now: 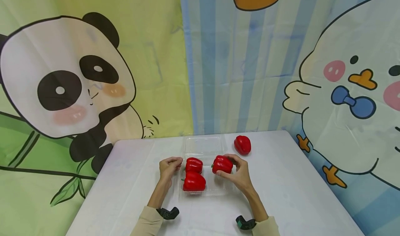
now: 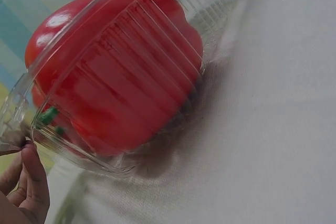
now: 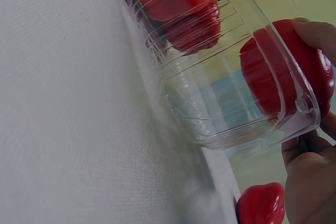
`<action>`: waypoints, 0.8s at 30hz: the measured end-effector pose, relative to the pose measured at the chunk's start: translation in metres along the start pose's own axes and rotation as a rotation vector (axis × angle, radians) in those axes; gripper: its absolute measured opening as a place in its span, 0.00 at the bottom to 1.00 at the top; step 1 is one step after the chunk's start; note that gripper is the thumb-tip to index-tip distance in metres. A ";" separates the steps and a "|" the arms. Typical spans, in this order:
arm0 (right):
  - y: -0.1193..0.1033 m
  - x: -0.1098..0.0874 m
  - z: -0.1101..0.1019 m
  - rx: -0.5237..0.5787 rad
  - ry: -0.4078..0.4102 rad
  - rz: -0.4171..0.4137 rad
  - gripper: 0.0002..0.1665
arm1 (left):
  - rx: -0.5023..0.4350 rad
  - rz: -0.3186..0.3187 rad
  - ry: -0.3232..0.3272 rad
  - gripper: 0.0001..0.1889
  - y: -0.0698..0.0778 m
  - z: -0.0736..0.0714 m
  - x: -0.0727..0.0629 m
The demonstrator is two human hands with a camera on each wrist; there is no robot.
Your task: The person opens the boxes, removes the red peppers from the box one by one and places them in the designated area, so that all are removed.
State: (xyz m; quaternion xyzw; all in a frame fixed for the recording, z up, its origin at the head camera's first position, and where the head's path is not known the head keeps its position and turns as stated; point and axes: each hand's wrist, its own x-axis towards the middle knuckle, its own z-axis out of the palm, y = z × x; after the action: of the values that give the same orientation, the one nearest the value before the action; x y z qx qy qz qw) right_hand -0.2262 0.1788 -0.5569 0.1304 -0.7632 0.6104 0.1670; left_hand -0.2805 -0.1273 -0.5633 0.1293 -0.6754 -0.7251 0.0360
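A clear plastic container (image 1: 215, 188) lies on the table with its lid (image 1: 204, 145) folded back, away from me. Two red bell peppers sit in its left half, a nearer one (image 1: 194, 182) and a farther one (image 1: 194, 165). My left hand (image 1: 168, 168) pinches the container's left rim between thumb and fingers, as the left wrist view shows up close (image 2: 31, 182). In my right hand (image 1: 241, 173) is another red bell pepper (image 1: 222, 164), gripped between thumb and fingers over the container's right half. Its green stem points left.
One more red bell pepper (image 1: 242, 145) lies on the white table (image 1: 281, 194), right of the lid near the back edge. Behind the table hangs a printed curtain (image 1: 212, 73) with cartoon animals. Each wrist wears a black device (image 1: 168, 213).
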 end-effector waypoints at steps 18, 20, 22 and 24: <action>-0.004 0.001 -0.004 -0.004 0.025 -0.006 0.41 | -0.008 0.008 0.000 0.11 -0.001 0.000 0.004; -0.004 0.001 -0.005 -0.007 0.032 -0.007 0.41 | -0.012 0.013 -0.003 0.12 -0.001 0.000 0.003; -0.003 0.000 -0.005 -0.010 0.041 -0.009 0.41 | -0.012 0.011 -0.006 0.12 -0.001 0.000 0.002; -0.002 -0.001 -0.006 -0.012 0.047 -0.009 0.41 | -0.012 0.009 -0.008 0.12 -0.003 0.000 0.002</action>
State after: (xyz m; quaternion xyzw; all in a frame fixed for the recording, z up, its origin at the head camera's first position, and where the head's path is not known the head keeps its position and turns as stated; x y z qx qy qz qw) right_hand -0.2240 0.1838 -0.5540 0.1181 -0.7623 0.6079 0.1884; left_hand -0.2817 -0.1279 -0.5661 0.1234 -0.6718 -0.7294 0.0374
